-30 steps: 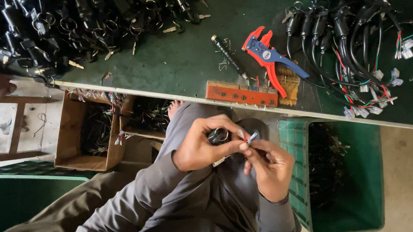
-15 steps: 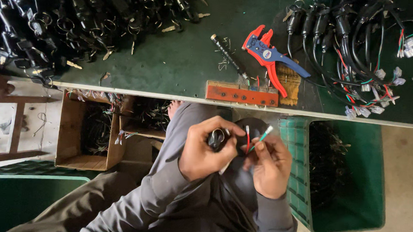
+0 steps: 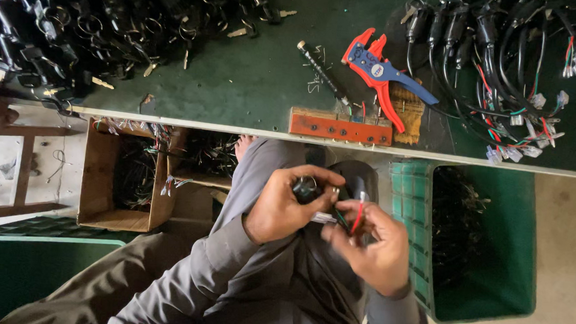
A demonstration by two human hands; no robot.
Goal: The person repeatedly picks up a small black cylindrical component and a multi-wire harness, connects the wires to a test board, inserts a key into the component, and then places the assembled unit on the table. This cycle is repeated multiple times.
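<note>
Over my lap, my left hand (image 3: 284, 206) grips a small black round switch part (image 3: 305, 186) with short wires trailing from it. My right hand (image 3: 374, 242) sits just to its right and pinches the thin red wire (image 3: 359, 215) and the other coloured wire ends between its fingertips. The two hands nearly touch. My grey sleeves and trousers fill the space below them.
A green table (image 3: 253, 81) lies ahead, with a red and blue wire stripper (image 3: 379, 73), a red block (image 3: 339, 126), a black tool (image 3: 320, 70), black parts at left (image 3: 78, 19) and wired harnesses at right (image 3: 497, 54). A cardboard box (image 3: 119, 179) and a green crate (image 3: 481, 238) stand below the edge.
Both hands have stayed over my lap. My right hand's fingers have shifted along the wires, and the red wire now stands up between them.
</note>
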